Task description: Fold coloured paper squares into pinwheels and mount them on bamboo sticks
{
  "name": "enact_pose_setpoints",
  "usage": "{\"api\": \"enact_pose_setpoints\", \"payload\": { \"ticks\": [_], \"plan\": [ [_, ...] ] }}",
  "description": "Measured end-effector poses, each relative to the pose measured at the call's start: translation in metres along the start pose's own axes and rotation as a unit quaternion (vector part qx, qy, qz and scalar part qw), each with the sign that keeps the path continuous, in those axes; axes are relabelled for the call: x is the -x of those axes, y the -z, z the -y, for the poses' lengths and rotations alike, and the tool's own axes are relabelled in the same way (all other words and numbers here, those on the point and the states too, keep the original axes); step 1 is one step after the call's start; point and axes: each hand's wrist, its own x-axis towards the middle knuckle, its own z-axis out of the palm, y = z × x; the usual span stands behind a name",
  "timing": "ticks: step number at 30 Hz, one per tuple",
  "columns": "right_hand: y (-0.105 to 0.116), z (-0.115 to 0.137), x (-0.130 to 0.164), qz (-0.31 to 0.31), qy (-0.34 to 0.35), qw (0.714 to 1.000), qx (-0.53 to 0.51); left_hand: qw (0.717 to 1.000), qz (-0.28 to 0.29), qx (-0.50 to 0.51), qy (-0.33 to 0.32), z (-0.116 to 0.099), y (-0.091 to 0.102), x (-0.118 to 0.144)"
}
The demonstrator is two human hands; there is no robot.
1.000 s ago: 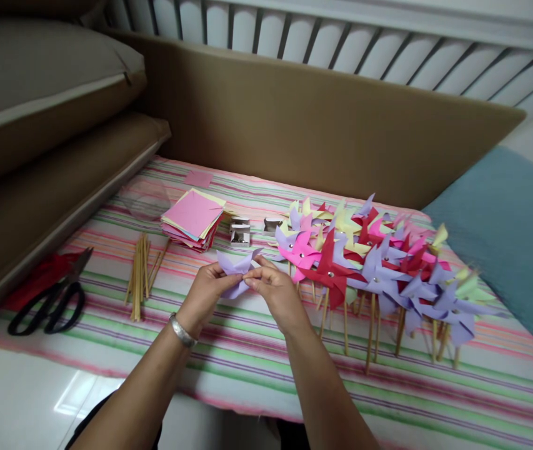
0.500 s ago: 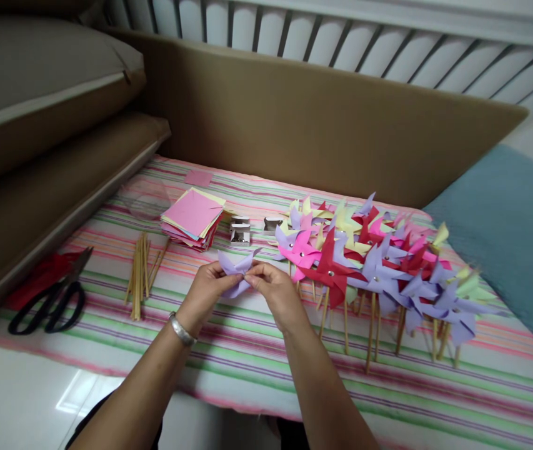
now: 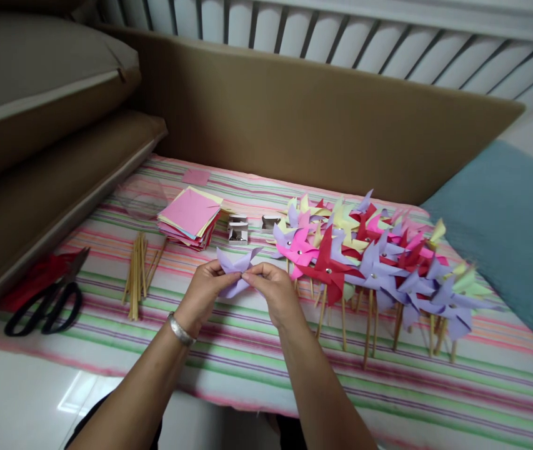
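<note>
A lavender paper pinwheel (image 3: 237, 261) with its points folded inward is pinched between my two hands, above the striped cloth. My left hand (image 3: 205, 289), with a silver bracelet at the wrist, grips its left side. My right hand (image 3: 272, 287) holds it near the centre, thumb and forefinger pressed together; whether a pin is between them I cannot tell. Just beyond my hands are two small open boxes (image 3: 238, 232), one with small metallic bits inside. A stack of square coloured paper (image 3: 190, 215) lies to their left. Finished pinwheels (image 3: 329, 272) on sticks crowd the cloth at the right.
Thin wooden sticks (image 3: 135, 275) lie left of my hands, with black-handled scissors (image 3: 50, 306) and red material (image 3: 36, 284) farther left. Stacked cushions (image 3: 60, 144) rise at the far left. A brown board (image 3: 294, 119) stands along the back, and a blue-grey surface (image 3: 505, 231) is at the right.
The view has shifted very slightly. Both hands keep hold of the lavender pinwheel, and the right fingers have moved a little at its centre.
</note>
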Motion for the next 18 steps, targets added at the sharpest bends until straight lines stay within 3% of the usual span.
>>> {"api": "enact_pose_setpoints", "payload": {
  "ticks": [18],
  "plan": [
    [-0.0041, -0.0010, 0.0010, -0.019, 0.003, 1.000, -0.016, 1.000, 0.014, 0.013, 0.025, -0.0017, 0.0009, 0.0007]
  ]
}}
